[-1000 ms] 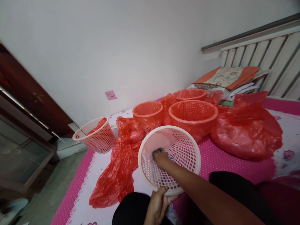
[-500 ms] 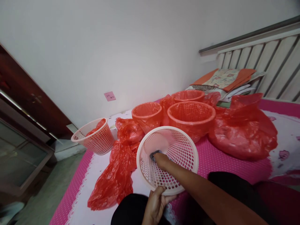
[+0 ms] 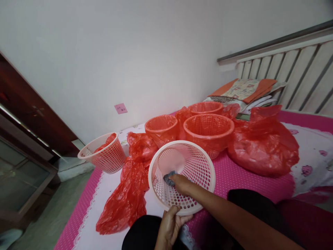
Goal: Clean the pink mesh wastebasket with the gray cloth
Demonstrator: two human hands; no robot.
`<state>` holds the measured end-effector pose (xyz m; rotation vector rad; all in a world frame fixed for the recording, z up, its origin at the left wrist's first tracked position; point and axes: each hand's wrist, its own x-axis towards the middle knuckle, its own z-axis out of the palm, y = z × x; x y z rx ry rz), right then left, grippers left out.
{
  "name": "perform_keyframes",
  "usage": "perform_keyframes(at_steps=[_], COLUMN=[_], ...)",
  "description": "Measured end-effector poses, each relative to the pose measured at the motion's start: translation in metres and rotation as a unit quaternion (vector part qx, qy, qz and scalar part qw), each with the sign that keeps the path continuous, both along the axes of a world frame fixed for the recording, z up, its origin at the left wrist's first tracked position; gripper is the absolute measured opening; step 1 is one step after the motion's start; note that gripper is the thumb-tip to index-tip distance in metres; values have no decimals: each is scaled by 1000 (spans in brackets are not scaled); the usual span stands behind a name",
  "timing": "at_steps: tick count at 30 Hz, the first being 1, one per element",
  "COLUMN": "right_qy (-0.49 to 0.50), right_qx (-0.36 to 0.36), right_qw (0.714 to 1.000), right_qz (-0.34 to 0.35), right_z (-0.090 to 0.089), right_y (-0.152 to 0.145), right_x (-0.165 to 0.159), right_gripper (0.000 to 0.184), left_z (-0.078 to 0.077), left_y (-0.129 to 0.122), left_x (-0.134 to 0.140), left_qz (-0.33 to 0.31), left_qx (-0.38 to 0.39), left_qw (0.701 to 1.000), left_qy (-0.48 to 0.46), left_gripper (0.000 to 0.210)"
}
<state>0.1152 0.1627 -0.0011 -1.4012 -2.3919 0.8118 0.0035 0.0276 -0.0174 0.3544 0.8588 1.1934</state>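
Note:
A white perforated plastic basket is tilted with its mouth toward me, at the front of the bed. My left hand is closed on its lower rim, thumb over the edge and fingers underneath. Inside the basket, my right hand presses a grey cloth against the inner wall; its fingers are closed round it. Left of the basket lies a crumpled red plastic bag. Behind it stand a basket lined with a red bag and a larger lined one.
Farther back is another red-lined basket. A white basket with red plastic inside leans at the left edge of the pink bed cover. A bulging red bag sits right, near folded fabrics and a radiator.
My right hand has drawn the cloth a little toward the basket's mouth, showing more of it. The left hand keeps its hold on the rim. The view has shifted slightly.

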Motion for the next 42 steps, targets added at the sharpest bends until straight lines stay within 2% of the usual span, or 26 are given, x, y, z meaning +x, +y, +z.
perform_keyframes(at_steps=[3,9,16,23,27,30,34,39,42], right_qy=[9,47,81,128,157,178,209,249,268], right_qx=[-5,-9,-8,11,15,16,1,-19,-16], right_qw=[1000,999,997,991,987,983,977,967,962], right_qz=[-2,-3,-6,35,40,36,35,44,44], right_z=[2,5,7,24,23,16,12,26,32], right_y=[-9,-32,-58,-85,-95,-98,-99,-103,-108], right_x=[4,11,15,21,26,29,34,44,48], right_gripper=[54,53,54,59,64,73,75,74,76], left_z=[-2,-2,-4,-1,-5,-8,-2,3,0], left_y=[0,0,-1,-2,-3,-3,-6,-8,-7], left_x=[-1,-2,-4,-6,-7,-8,-10,-12,-14], left_qz=[-7,7,-12,-14,-13,-15,-29,-74,-100], left_qx=[0,-11,0,34,38,35,37,66,92], left_qw=[1000,1000,1000,997,997,997,997,994,988], left_qy=[-3,8,-4,-62,-63,-65,-65,-47,-78], left_gripper=[55,55,19,18,11,12,15,21,38])
